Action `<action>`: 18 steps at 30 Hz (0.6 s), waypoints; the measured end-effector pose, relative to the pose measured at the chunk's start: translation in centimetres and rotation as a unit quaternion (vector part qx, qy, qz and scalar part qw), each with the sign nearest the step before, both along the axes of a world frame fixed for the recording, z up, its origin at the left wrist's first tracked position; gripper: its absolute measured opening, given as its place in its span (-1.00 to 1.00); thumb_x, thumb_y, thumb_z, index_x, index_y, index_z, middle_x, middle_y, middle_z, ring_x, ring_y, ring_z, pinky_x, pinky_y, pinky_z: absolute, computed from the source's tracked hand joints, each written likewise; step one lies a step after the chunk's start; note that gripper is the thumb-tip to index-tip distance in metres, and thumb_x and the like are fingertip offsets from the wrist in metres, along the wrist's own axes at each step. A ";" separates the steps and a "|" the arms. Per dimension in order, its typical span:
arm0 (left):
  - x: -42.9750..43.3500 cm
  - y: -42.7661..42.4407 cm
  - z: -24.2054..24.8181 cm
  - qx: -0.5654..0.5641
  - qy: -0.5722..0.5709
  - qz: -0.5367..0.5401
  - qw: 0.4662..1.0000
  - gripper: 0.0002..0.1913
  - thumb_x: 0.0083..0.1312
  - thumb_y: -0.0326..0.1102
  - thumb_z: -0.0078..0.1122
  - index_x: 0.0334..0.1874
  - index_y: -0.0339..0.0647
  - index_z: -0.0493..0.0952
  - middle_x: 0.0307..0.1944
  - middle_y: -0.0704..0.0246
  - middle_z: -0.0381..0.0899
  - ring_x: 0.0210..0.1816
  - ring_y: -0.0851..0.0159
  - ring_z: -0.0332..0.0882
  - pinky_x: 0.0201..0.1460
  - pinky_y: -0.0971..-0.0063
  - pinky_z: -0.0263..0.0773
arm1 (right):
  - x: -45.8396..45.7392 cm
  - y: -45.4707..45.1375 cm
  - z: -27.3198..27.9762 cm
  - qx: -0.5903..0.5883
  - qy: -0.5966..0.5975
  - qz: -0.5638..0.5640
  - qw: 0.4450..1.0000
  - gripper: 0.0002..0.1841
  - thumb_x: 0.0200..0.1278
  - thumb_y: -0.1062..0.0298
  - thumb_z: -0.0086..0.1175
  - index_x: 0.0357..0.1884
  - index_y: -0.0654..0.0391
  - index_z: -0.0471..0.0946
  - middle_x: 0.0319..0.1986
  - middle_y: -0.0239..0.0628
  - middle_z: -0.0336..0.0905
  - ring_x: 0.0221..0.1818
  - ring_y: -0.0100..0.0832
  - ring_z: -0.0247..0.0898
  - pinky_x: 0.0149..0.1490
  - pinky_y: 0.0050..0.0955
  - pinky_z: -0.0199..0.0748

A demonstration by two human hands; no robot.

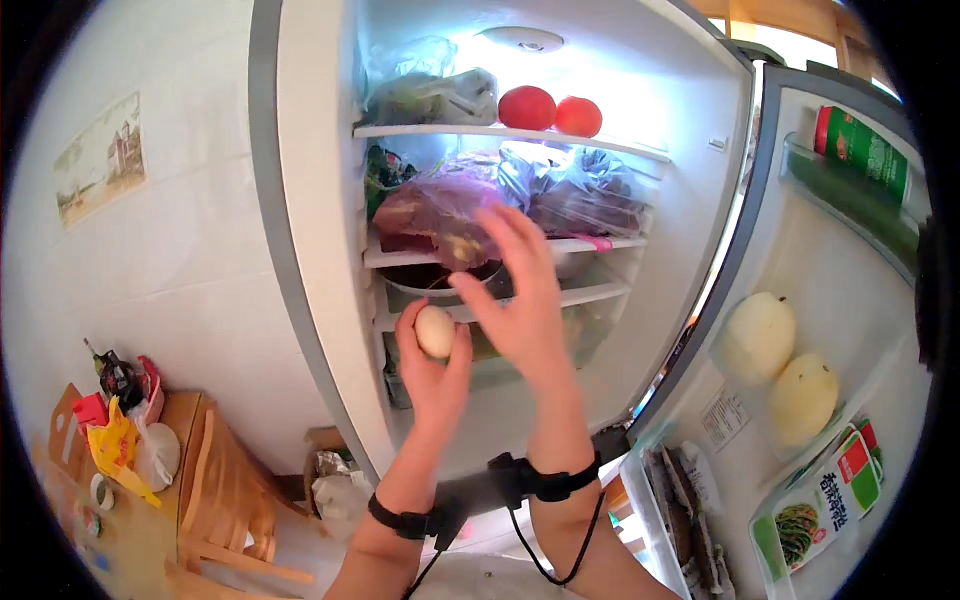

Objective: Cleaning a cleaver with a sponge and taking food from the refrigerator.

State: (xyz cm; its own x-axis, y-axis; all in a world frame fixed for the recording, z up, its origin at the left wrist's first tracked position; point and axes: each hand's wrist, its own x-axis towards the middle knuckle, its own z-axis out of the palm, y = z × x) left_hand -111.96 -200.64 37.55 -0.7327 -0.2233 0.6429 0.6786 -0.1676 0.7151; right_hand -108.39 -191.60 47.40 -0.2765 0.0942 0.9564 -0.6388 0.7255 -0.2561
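Observation:
My left hand (436, 367) holds a pale egg (435, 331) between thumb and fingers, in front of the lower shelves of a lit, opened refrigerator. To its upper right is my right hand (517, 292), fingers spread and slightly blurred, with nothing seen in its grasp. Behind the right hand, a bag of purplish food (442, 217) sits on the middle shelf, next to another plastic bag of dark food (592, 202). A dark-filled round bowl (405, 280) stands just below, partly hidden. Two tomatoes (527, 109) and bagged greens (442, 97) rest on the top shelf.
The refrigerator door (825, 262) stands swung out at right, its racks holding a green can (862, 154), two pale yellow melons (761, 337) and a printed food packet (817, 502). At lower left are a wooden chair (232, 495) and a table with bags (116, 442); a cardboard box (322, 437) is nearby.

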 end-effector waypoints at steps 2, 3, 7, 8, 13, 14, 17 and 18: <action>-0.2 0.4 -0.3 0.009 0.009 -0.009 1.000 -0.50 0.14 -0.44 0.25 0.14 -0.25 0.31 0.00 0.24 0.41 -0.04 0.29 0.43 0.06 0.47 0.35 | -0.6 -0.5 0.3 0.105 0.027 -0.098 0.989 -0.47 0.01 0.53 0.19 0.12 -0.04 0.47 0.05 -0.25 0.40 0.04 -0.18 0.39 0.08 -0.28 0.41; -0.3 0.5 -0.3 0.000 0.012 0.003 1.000 -0.49 0.13 -0.43 0.25 0.14 -0.26 0.31 0.01 0.24 0.40 -0.02 0.29 0.42 0.07 0.46 0.35 | -0.9 -0.6 0.3 0.107 0.031 -0.100 0.989 -0.47 0.01 0.53 0.19 0.12 -0.04 0.47 0.05 -0.25 0.40 0.04 -0.18 0.39 0.08 -0.28 0.41; -0.4 0.6 -0.5 -0.017 0.012 0.032 0.999 -0.48 0.11 -0.43 0.26 0.13 -0.29 0.31 0.02 0.24 0.39 0.00 0.28 0.41 0.09 0.45 0.33 | -1.4 -0.6 0.4 0.124 0.005 -0.104 0.987 -0.46 -0.03 0.58 0.16 0.07 -0.09 0.49 0.00 -0.24 0.43 0.00 -0.14 0.40 0.04 -0.26 0.43; -0.4 0.6 -0.4 -0.017 0.003 0.034 0.999 -0.48 0.10 -0.44 0.26 0.12 -0.30 0.31 0.02 0.23 0.39 0.00 0.28 0.41 0.09 0.45 0.33 | -1.4 -0.9 0.6 0.123 -0.001 -0.098 0.988 -0.48 -0.04 0.58 0.16 0.05 -0.09 0.50 -0.02 -0.25 0.44 -0.01 -0.15 0.41 0.02 -0.27 0.45; -0.2 1.5 0.3 -0.020 0.008 0.021 1.000 -0.49 0.12 -0.45 0.24 0.12 -0.31 0.29 0.03 0.23 0.37 0.00 0.29 0.40 0.10 0.46 0.33 | -2.0 0.1 0.3 0.133 0.015 -0.106 0.985 -0.50 -0.10 0.59 0.15 -0.02 -0.09 0.54 -0.11 -0.30 0.49 -0.13 -0.23 0.48 -0.10 -0.33 0.50; -0.1 1.8 0.4 -0.014 0.003 0.006 1.000 -0.50 0.13 -0.46 0.23 0.13 -0.32 0.29 0.04 0.23 0.36 0.01 0.29 0.39 0.10 0.47 0.32 | -2.1 0.5 0.2 0.133 0.015 -0.107 0.985 -0.50 -0.10 0.59 0.15 -0.02 -0.09 0.54 -0.11 -0.30 0.49 -0.13 -0.23 0.48 -0.10 -0.33 0.50; -0.3 1.9 0.5 0.041 0.017 -0.004 0.999 -0.52 0.16 -0.48 0.20 0.13 -0.33 0.28 0.04 0.24 0.35 0.01 0.30 0.38 0.09 0.48 0.32 | -2.3 0.7 0.0 0.147 0.023 -0.099 0.984 -0.49 -0.12 0.58 0.17 -0.02 -0.09 0.54 -0.14 -0.32 0.50 -0.17 -0.27 0.49 -0.11 -0.36 0.50; -0.2 1.8 0.6 0.040 0.016 -0.001 0.999 -0.52 0.16 -0.48 0.20 0.13 -0.33 0.28 0.04 0.24 0.35 0.01 0.30 0.38 0.09 0.48 0.32 | -2.1 0.7 0.1 0.150 0.013 -0.091 0.984 -0.47 -0.11 0.55 0.19 0.01 -0.11 0.53 -0.10 -0.29 0.48 -0.12 -0.23 0.47 -0.09 -0.32 0.49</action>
